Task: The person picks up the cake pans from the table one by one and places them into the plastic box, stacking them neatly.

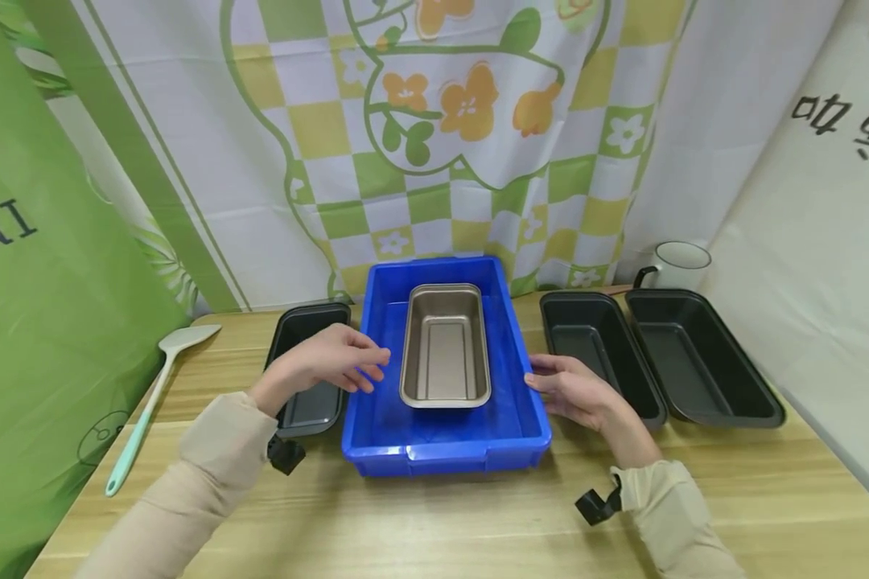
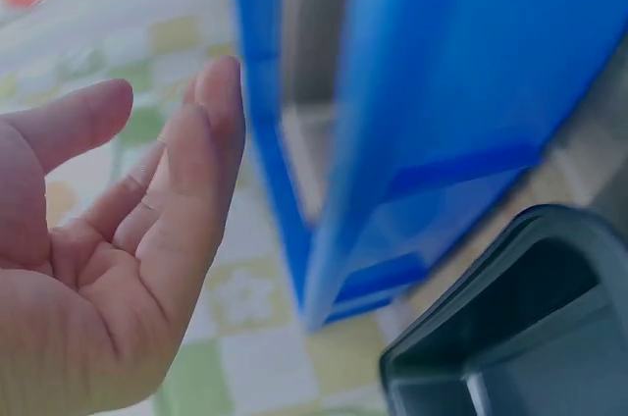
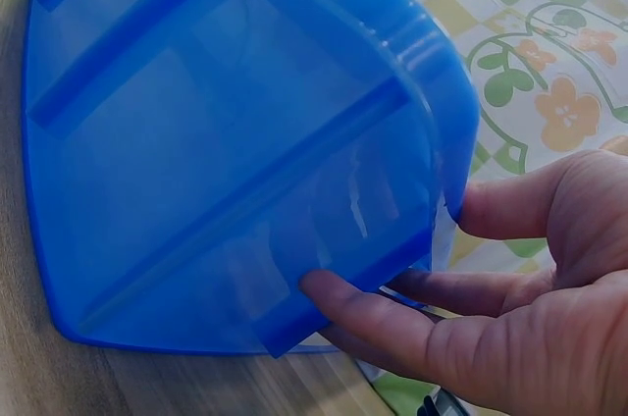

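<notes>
A blue plastic bin [image 1: 445,458] stands on the table with a gold-brown loaf pan [image 1: 446,362] inside it. My left hand [image 1: 340,358] hovers at the bin's left rim, fingers loosely bent and holding nothing; in the left wrist view the hand [image 2: 147,230] is apart from the bin wall [image 2: 451,73]. At the bin's right side, my right hand [image 1: 568,390] grips the edge. The right wrist view shows that hand [image 3: 520,308] with its thumb at the rim and its fingers against the outer wall [image 3: 226,171]. A dark loaf pan [image 1: 311,410] lies partly behind my left hand.
Two dark loaf pans, the nearer one [image 1: 586,330] and the farther one [image 1: 702,354], sit right of the bin. Behind them stands a white mug [image 1: 681,267]. A spatula with a mint handle [image 1: 145,418] lies at the left. A patterned curtain [image 1: 449,201] hangs along the back.
</notes>
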Available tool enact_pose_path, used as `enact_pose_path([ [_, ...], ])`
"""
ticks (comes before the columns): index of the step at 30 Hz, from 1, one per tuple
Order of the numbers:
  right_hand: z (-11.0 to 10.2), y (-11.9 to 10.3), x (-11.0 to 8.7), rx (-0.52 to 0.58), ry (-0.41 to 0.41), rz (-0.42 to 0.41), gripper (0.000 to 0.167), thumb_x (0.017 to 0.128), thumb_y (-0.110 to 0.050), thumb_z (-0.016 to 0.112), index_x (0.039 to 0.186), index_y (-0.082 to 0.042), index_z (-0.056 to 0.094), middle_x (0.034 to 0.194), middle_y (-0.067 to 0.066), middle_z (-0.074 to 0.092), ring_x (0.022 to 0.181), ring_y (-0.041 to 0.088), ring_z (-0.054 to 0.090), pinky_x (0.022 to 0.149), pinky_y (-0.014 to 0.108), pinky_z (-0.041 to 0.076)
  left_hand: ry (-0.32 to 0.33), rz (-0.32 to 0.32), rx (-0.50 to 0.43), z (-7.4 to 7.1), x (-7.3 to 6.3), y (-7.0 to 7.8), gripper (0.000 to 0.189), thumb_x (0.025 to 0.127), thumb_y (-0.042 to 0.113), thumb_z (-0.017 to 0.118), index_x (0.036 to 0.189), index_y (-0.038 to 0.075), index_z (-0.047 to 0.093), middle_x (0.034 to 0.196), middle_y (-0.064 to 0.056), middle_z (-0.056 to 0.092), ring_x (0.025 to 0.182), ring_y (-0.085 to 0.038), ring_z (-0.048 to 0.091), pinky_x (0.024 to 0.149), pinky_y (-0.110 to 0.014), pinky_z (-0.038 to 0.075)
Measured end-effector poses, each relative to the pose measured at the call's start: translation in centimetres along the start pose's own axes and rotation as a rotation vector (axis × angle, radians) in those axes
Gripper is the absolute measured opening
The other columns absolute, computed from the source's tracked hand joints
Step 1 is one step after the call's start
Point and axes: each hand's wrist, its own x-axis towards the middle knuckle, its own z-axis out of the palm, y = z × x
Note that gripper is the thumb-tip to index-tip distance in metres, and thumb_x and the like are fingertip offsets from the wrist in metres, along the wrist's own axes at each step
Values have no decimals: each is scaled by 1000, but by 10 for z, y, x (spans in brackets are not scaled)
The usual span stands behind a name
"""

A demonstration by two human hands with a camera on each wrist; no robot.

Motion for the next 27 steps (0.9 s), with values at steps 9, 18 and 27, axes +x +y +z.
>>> enact_pose_path([
  [9, 2, -2, -2, -3, 1, 0, 58, 99, -5, 47, 145, 14, 17, 138, 34, 39, 113, 30, 57, 93, 48, 49, 155, 223, -154, -38, -44, -31, 43, 99, 23, 54, 127, -10, 53, 99, -6, 69, 84, -16, 68, 73, -29, 56],
  [18, 2, 2, 1, -7, 4, 7, 57, 99, -6, 46, 145, 14, 19, 138, 36, 39, 114, 36, 57, 92, 47, 50, 343, 188, -343, -48, -80, -114, 16, 100, 21, 54, 110, 16, 64, 94, 6, 70, 86, -11, 68, 72, -25, 56],
  [27, 0, 1, -1, -4, 4, -4, 56, 99, -4, 46, 144, 15, 19, 135, 35, 42, 112, 35, 58, 91, 46, 50, 394, 48, -443, -45, -106, -168, 13, 100, 25, 54, 105, 24, 65, 96, 4, 70, 87, -13, 68, 76, -27, 56],
])
